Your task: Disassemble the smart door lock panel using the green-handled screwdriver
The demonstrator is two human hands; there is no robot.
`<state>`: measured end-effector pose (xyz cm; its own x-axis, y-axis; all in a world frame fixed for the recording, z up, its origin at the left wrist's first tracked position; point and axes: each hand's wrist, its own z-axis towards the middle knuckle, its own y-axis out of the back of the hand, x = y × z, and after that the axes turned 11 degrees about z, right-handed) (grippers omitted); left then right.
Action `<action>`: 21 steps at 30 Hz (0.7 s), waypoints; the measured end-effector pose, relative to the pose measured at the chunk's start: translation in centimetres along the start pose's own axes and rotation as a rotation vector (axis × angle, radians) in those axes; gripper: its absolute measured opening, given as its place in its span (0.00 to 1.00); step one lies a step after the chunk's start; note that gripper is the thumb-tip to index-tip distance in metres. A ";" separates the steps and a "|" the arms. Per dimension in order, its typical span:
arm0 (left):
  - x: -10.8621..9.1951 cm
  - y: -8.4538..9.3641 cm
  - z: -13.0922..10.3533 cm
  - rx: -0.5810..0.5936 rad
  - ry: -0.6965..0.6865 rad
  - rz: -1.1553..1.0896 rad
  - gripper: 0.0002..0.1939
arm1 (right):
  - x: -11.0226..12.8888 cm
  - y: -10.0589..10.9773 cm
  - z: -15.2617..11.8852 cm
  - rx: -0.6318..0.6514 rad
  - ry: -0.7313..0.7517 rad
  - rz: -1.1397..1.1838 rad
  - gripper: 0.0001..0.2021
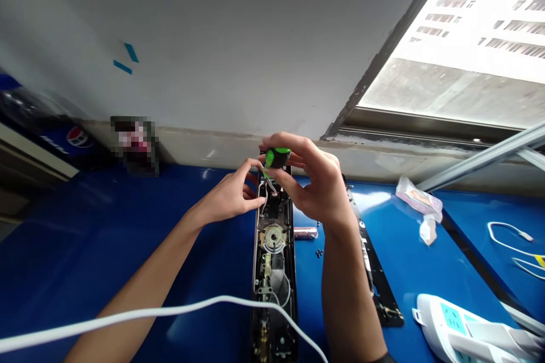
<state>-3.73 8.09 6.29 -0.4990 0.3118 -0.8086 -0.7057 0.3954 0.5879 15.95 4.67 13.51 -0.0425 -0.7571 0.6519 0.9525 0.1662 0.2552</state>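
Note:
A long, narrow black door lock body (276, 272) lies open on the blue table, showing a round metal mechanism (273, 238), brass-coloured parts and thin white wires (267, 188). My right hand (317, 178) is closed round a green and black screwdriver (277, 157) over the far end of the lock. The screwdriver's tip is too small to make out. At the lock's left edge, my left hand (232, 195) has its fingers curled against the housing. Its index fingertip is close to the screwdriver, and its thumb rests beside the wires.
To the right lie a long black plate (381, 289), a pinkish cylinder (306, 233) and several small screws (319, 253). A white power strip (451, 323) stands at the near right. A white cable (170, 311) crosses in front. A Pepsi bottle (63, 136) is far left, by the wall.

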 end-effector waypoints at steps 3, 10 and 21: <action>-0.1 -0.1 0.0 -0.006 0.008 0.003 0.37 | -0.1 0.1 0.0 -0.026 0.017 -0.050 0.21; -0.2 0.1 0.0 0.030 0.026 0.012 0.36 | -0.4 -0.2 0.0 -0.065 0.032 -0.053 0.20; -1.4 1.8 -0.4 -0.269 -0.094 0.310 0.24 | 1.0 3.1 -0.9 -0.316 0.101 -0.203 0.23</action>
<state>-4.50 8.04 8.47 -0.6693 0.4626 -0.5814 -0.6414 0.0351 0.7664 19.10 3.87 14.33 -0.2248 -0.8154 0.5335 0.9744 -0.1844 0.1287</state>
